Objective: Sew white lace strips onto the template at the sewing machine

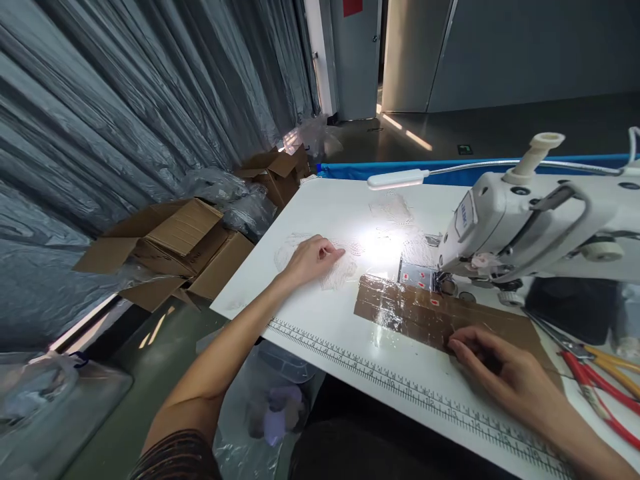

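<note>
Far left: grey plastic sheeting [125, 100] hanging in folds, open cardboard boxes [170, 247] on the floor below it, more boxes [275, 170] further back. Under the worktop edge, a clear bag [273, 407] with pale scraps inside.

On the white worktop [320, 320], left hand [313, 260] stretched out, palm down, on a piece of white lace [340, 270]; thumb and fingers [333, 252] pinching the lace at its upper edge. More lace pieces [393, 207] lying further back, bright under the lamp [397, 179] on its gooseneck. Printed ruler [370, 370] running along the near edge of the worktop.

Middle: brown taped patch [420, 310], glossy, stuck flat on the worktop and reaching up to the needle plate [417, 275] with its red marks. Lace well apart from the needle, left of the patch.

Right: white sewing machine [540, 220], head over the plate, thread stand [537, 150] on top. Right hand [510, 377] resting on the near right part of the brown patch, fingers [467, 347] lightly curled and close together, tips touching the patch, holding nothing. Just beyond the hand, red-handled pliers [595, 393] and yellow-handled scissors [610, 363] lying on the worktop at the far right edge.
</note>
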`<action>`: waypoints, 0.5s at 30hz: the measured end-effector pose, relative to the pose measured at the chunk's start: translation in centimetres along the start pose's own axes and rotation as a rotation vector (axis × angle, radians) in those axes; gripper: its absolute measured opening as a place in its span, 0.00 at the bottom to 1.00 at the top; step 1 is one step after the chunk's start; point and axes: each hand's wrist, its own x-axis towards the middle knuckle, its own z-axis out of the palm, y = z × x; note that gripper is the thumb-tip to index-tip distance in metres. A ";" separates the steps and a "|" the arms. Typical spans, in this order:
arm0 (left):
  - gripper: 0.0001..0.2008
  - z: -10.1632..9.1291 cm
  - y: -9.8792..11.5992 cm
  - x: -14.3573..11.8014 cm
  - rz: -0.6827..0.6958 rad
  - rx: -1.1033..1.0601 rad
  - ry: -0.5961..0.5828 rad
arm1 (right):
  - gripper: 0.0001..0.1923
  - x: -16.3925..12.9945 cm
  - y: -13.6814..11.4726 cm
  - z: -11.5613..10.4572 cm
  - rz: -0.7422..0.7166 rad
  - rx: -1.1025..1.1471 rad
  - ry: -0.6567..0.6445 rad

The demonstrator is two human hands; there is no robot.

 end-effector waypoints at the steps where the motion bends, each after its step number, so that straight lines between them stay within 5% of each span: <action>1: 0.14 0.5 0.1 -0.3 -0.002 0.002 -0.029 | 0.17 0.0 0.1 0.0 0.007 -0.006 0.000; 8: 0.13 1.0 -0.2 -1.2 -0.005 -0.029 -0.074 | 0.17 -0.2 -0.2 -0.2 0.004 0.006 -0.002; 11: 0.12 1.0 1.3 -1.8 0.036 -0.071 -0.037 | 0.17 -0.2 -0.7 -0.1 0.021 0.038 0.022; 15: 0.12 2.8 5.9 -3.7 0.337 -0.217 -0.315 | 0.17 0.0 -1.0 -0.4 0.028 0.138 0.078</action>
